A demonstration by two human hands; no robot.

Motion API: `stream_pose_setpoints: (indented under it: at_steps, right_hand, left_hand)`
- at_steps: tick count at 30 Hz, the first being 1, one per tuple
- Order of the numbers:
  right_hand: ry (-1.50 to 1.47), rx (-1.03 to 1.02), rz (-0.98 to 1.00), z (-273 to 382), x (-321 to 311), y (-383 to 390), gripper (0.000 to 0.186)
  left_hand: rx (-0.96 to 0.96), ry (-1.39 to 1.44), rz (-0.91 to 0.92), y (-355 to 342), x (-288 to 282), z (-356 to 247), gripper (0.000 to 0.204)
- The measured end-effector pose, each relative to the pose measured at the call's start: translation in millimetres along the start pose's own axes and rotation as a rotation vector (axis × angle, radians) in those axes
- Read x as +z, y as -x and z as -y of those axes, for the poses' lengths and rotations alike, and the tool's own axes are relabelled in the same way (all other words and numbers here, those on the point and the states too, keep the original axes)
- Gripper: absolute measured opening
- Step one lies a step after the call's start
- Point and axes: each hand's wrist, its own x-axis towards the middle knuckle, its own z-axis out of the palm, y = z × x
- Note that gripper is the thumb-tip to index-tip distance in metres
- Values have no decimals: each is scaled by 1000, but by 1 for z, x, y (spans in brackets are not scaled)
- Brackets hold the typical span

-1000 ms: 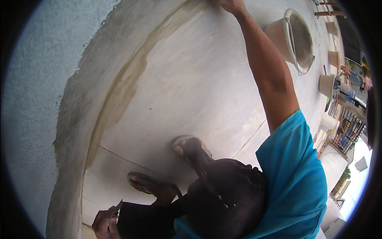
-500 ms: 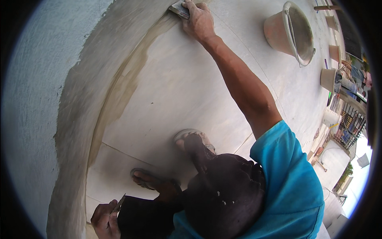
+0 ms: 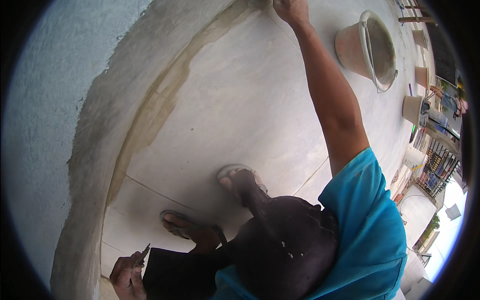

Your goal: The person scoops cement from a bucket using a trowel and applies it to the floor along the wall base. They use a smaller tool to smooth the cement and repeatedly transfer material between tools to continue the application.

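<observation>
My right hand [image 3: 291,10] is at the far end of the floor, partly cut off by the upper edge. Its fingers are closed round a flat grey tool [image 3: 261,4], blurred here, lying against the wall foot. A band of wet, brownish-grey mortar [image 3: 167,92] runs from there along the seam between wall and floor tiles. Down at the lower left, beside my knee, my left hand [image 3: 127,277] is closed on a thin, pointed scraper-like piece [image 3: 144,254] with a rough, crusted surface. What the fingers cover of it is hidden.
Right of my arm stands a mortar-stained bucket [image 3: 352,47] with a handle. More buckets [image 3: 412,110] line the far right, near a metal rack [image 3: 440,162]. My sandalled feet [image 3: 240,177] are on pale tiles [image 3: 250,105]. The wall [image 3: 45,125] rises at left, its lower strip bare grey.
My right hand has moved farther away and to the right with the flat tool, toward the upper edge. My left hand has shifted slightly, still gripping the scraper-like piece.
</observation>
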Motion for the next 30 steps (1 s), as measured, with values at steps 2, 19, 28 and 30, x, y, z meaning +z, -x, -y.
stream_pose_setpoints:
  at_steps: [2, 19, 28, 30]
  right_hand:
    - [-17, 27, 145, -17, 0, -18, 31]
    - [-305, -213, 76, 130, -10, 79, 35]
    - [-145, -148, 75, 201, 8, 146, 52]
    - [-213, -161, 133, 217, -4, 151, 50]
  left_hand:
    - [9, 15, -4, 2, 2, 5, 18]
    - [29, 6, -55, -4, 7, 15, 29]
    - [65, -13, -19, 0, 8, 14, 34]
    - [78, -19, -15, 2, 9, 15, 35]
